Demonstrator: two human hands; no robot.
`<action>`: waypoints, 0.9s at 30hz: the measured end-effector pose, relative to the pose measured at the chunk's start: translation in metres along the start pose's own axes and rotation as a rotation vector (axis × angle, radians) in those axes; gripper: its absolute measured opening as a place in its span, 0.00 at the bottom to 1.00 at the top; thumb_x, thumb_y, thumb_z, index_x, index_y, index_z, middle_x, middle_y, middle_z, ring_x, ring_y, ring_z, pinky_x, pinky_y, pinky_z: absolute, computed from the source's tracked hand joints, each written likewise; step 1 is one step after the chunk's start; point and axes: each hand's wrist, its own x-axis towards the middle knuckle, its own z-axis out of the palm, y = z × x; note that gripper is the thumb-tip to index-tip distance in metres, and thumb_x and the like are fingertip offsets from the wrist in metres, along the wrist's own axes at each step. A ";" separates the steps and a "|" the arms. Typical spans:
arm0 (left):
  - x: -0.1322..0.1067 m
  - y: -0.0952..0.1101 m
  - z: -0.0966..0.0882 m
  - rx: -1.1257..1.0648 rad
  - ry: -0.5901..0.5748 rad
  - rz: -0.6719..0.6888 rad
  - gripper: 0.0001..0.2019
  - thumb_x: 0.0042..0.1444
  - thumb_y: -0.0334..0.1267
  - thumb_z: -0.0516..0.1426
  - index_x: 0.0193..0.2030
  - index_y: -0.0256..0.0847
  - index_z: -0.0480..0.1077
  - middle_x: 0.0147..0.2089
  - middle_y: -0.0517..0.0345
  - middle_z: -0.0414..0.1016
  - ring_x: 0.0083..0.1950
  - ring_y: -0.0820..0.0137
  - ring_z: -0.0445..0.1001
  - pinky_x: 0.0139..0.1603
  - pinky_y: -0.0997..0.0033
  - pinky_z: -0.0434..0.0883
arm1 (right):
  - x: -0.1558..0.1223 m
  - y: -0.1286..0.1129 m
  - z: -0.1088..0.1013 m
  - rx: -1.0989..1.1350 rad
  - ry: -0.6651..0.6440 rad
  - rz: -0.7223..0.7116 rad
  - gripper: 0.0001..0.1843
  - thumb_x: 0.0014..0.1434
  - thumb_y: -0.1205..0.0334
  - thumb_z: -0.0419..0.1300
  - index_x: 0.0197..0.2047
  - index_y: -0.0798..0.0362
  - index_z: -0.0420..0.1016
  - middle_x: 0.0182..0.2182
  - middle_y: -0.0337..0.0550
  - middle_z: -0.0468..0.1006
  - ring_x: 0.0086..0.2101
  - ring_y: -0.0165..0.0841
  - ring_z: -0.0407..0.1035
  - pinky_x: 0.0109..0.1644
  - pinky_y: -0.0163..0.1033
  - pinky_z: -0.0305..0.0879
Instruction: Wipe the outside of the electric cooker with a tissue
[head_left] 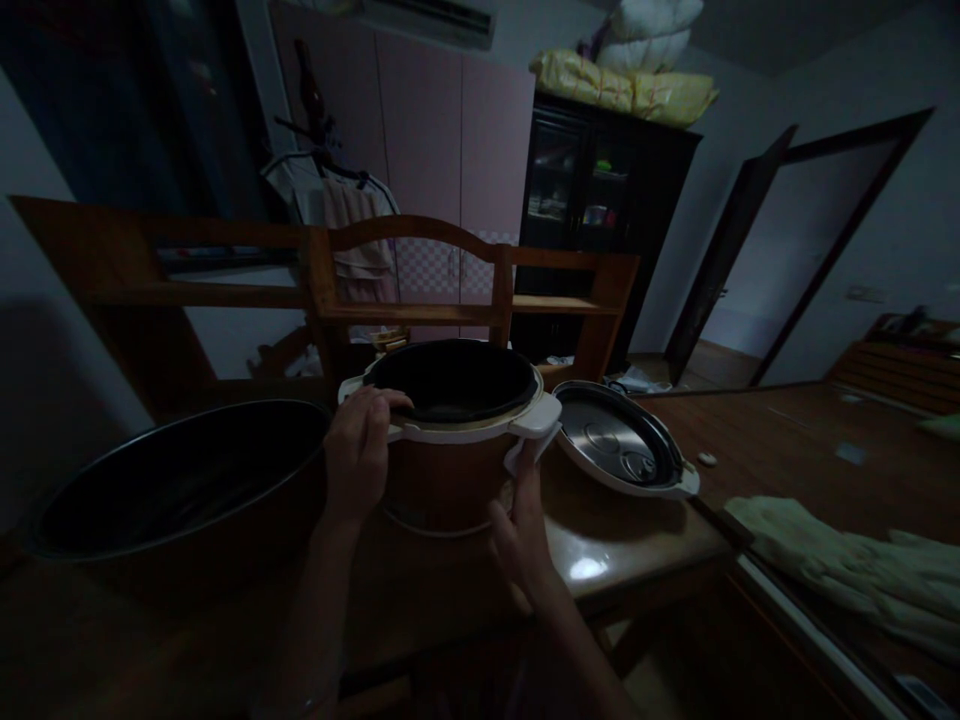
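An electric cooker (450, 480) with a brown body, white rim and dark inside stands uncovered on the table in front of me. My left hand (361, 440) grips its rim on the left, fingers curled over the edge by the left handle. Under the white right handle (537, 414), my right hand (521, 530) holds a white cloth or tissue (534, 450) against the cooker's side. The cooker's round lid (615, 438) lies to the right, its metal inner face up. At the left is a wide dark pot (187, 480) with a thin rim.
The wooden table (600, 560) has a raised shelf back (420, 232) behind the cooker. To the right is a wooden surface (795, 440) with a pale green cloth (840, 560) on it. A black cabinet (600, 210) and an open door (739, 240) are farther back.
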 end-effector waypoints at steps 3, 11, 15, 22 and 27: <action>0.000 0.000 0.000 0.001 -0.008 0.002 0.21 0.72 0.45 0.43 0.41 0.44 0.75 0.49 0.55 0.78 0.56 0.64 0.73 0.67 0.59 0.63 | -0.011 -0.014 0.005 -0.093 -0.034 -0.012 0.55 0.57 0.70 0.54 0.76 0.58 0.19 0.76 0.51 0.30 0.74 0.49 0.30 0.73 0.61 0.47; 0.000 0.001 -0.001 0.009 -0.022 0.012 0.21 0.72 0.44 0.42 0.41 0.44 0.75 0.48 0.54 0.78 0.56 0.63 0.73 0.66 0.58 0.63 | -0.026 -0.037 0.027 -0.159 -0.090 -0.037 0.58 0.56 0.72 0.56 0.76 0.59 0.17 0.75 0.53 0.21 0.73 0.56 0.22 0.71 0.70 0.49; 0.000 0.001 -0.001 0.001 -0.018 0.007 0.21 0.72 0.45 0.42 0.41 0.44 0.75 0.48 0.55 0.78 0.56 0.63 0.73 0.66 0.58 0.63 | -0.023 -0.040 0.031 -0.208 -0.128 -0.156 0.61 0.54 0.69 0.60 0.76 0.60 0.19 0.75 0.54 0.20 0.71 0.61 0.18 0.69 0.76 0.46; 0.000 -0.002 0.000 -0.009 -0.014 -0.004 0.21 0.72 0.46 0.43 0.41 0.45 0.75 0.49 0.55 0.78 0.55 0.64 0.73 0.66 0.60 0.62 | -0.023 -0.040 0.044 -0.356 -0.163 -0.352 0.57 0.54 0.67 0.62 0.77 0.65 0.31 0.75 0.59 0.29 0.73 0.59 0.25 0.71 0.69 0.49; 0.001 -0.001 0.000 0.002 -0.014 0.007 0.21 0.72 0.46 0.42 0.41 0.45 0.75 0.48 0.55 0.79 0.55 0.64 0.74 0.67 0.60 0.62 | -0.027 -0.044 0.055 -0.333 -0.266 -0.505 0.40 0.58 0.65 0.60 0.72 0.62 0.56 0.75 0.51 0.44 0.74 0.44 0.36 0.75 0.56 0.47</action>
